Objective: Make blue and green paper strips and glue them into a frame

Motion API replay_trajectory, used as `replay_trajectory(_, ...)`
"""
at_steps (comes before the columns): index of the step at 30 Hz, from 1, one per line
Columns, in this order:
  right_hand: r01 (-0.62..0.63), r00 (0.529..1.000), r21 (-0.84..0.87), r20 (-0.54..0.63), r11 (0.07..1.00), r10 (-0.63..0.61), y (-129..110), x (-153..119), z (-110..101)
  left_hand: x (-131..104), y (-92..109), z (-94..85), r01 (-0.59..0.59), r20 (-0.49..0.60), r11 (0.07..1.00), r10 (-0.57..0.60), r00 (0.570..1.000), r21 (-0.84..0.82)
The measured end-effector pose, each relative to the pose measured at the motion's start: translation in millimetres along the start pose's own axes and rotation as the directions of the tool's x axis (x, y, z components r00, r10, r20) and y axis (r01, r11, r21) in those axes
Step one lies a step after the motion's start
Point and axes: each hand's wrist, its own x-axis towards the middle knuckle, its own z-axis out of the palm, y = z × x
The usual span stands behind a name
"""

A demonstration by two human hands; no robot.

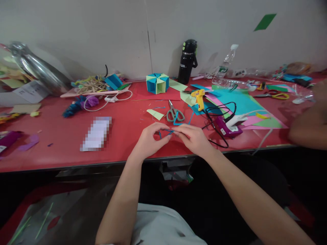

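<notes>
Hands (150, 139) (192, 136) pinch a thin, bent blue paper strip (166, 131) over glossy red table (122, 143).

The red desk (122, 136) carries scissors (174, 114), a yellow glue gun (199, 98), a black bottle (187, 61), a blue-and-green paper model (157, 83), coloured paper sheets (237, 102) and a tangled black cable (217, 117).

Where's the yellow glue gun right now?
In the head view, the glue gun lies on the red table, right of the scissors, on coloured paper, beyond the right hand.
</notes>
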Motion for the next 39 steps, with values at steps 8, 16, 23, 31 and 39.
replay_trajectory(8, -0.032, 0.999, 0.005, -0.043, 0.999, 0.032, -1.0, -0.4, -1.8, -1.6, -1.6, -2.2, -0.042, 0.024, 0.998, 0.043, 0.999, -0.051)
replay_trajectory(16, -0.083, 0.995, 0.003, -0.057, 0.997, 0.083, -0.9, -1.0, -2.6, -2.2, -5.6, -4.7, -0.057, -0.010, 0.998, 0.057, 0.998, -0.040)
replay_trajectory(23, -0.077, 0.996, -0.010, -0.034, 0.997, 0.077, -4.7, -2.7, 1.1, -2.3, -3.6, -6.6, -0.050, 0.011, 0.998, 0.050, 0.999, 0.044)
replay_trajectory(31, -0.010, 0.999, -0.047, 0.052, 0.999, 0.013, 3.0, -3.9, -0.4, -3.0, -5.5, -9.0, -0.043, 0.037, 0.997, 0.041, 0.998, 0.057)
replay_trajectory(39, 0.077, 0.995, -0.149, 0.069, 0.986, -0.067, 5.7, -6.0, 2.0, -5.4, -14.0, -8.0, 0.007, 0.000, 0.978, -0.007, 1.000, -0.207)
